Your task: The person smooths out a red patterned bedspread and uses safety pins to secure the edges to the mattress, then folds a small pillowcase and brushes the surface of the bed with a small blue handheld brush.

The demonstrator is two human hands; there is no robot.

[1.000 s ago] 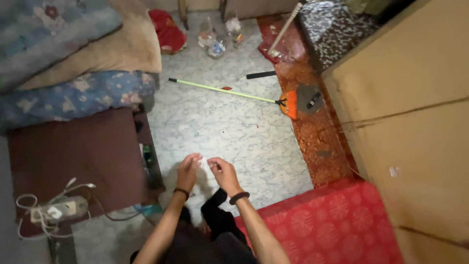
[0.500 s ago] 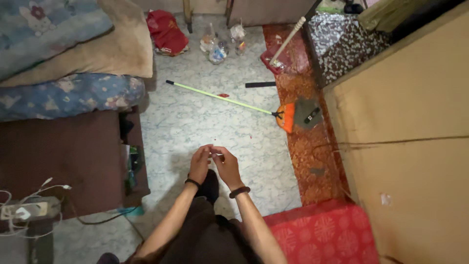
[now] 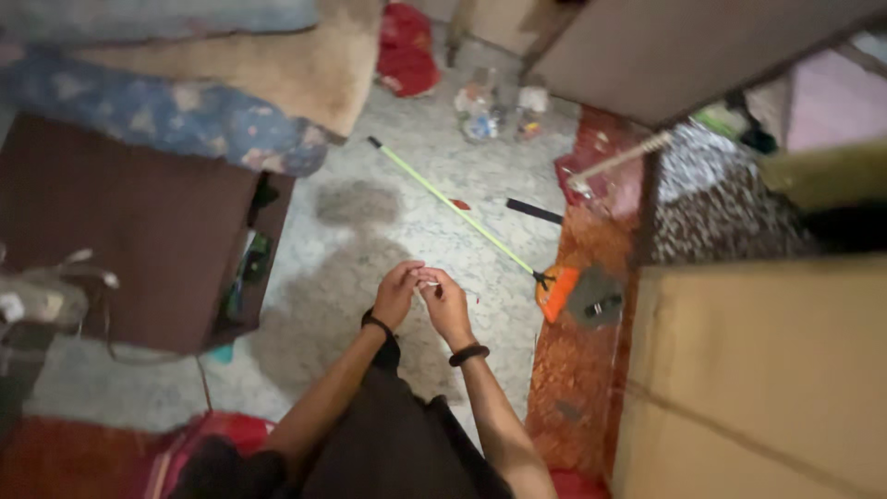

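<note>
The left hand (image 3: 395,294) and right hand (image 3: 447,305) meet at chest height over the pale speckled stone floor (image 3: 388,176), fingers curled inward and pinched together on a small whitish object (image 3: 430,283) held between the fingertips; it is too small to tell what it is. Holding it with both hands suggests fine work that needs steadying. A broom with a slim yellow-green handle and orange head (image 3: 557,290) lies flat on the floor just beyond the right hand, apart from it. A dark brown wooden cabinet (image 3: 139,222) stands left of the left hand.
</note>
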